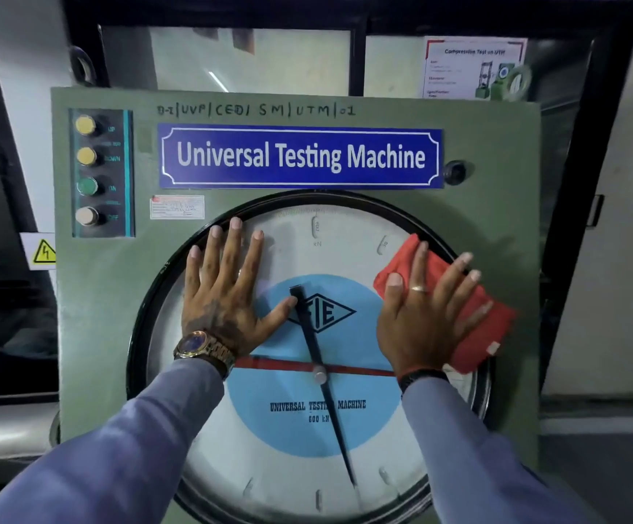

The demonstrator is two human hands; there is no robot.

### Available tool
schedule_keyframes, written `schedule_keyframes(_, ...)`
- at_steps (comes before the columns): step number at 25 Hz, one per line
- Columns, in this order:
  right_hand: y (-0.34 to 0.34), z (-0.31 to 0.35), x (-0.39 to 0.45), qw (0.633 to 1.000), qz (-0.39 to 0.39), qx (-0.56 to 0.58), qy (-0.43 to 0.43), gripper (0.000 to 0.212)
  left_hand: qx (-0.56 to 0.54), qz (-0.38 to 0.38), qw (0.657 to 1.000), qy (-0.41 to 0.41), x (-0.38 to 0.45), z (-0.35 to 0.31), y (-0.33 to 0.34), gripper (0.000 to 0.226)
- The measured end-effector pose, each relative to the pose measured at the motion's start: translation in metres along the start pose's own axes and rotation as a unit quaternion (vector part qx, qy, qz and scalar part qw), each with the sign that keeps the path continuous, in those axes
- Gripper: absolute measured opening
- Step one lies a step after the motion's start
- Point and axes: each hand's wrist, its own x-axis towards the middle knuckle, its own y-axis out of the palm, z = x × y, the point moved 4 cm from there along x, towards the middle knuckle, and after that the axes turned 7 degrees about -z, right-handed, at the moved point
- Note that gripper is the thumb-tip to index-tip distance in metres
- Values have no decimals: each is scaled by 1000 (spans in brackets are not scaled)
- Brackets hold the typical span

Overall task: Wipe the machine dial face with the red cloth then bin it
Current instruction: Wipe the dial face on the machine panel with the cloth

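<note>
The large round dial face [307,440] fills the lower middle of the green machine panel, white with a blue centre, a black pointer and a red pointer. My right hand [421,315] presses the folded red cloth [485,334] flat against the dial's upper right edge, fingers spread over it. My left hand [228,293] lies flat and open on the glass at the upper left, with a wristwatch on the wrist. No bin is in view.
A blue "Universal Testing Machine" sign [300,156] sits above the dial. A column of push buttons [87,172] runs down the panel's upper left. A yellow electrical warning sticker [44,252] is left of the panel. Windows and a poster [473,68] lie behind.
</note>
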Motion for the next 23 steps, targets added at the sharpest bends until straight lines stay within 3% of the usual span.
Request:
schedule_keyframes(5, 9, 56, 23, 993, 7, 21, -118, 64, 5, -4, 1000, -5, -2, 1, 7, 112)
schedule_keyframes(11, 8, 9, 4, 998, -34, -5, -55, 67, -5, -1, 1000, -31, -7, 2, 4, 113)
schedule_keyframes(16, 12, 51, 31, 990, -20, 20, -137, 92, -5, -12, 998, -63, -29, 15, -4, 110)
schedule_keyframes(19, 12, 85, 66, 989, -40, 63, -125, 73, -3, -11, 997, -71, -45, 26, -10, 108)
schedule_keyframes(23, 11, 162, 76, 952, 8, 81, -295, 60, 0, 1, 998, -64, -53, 33, -15, 108)
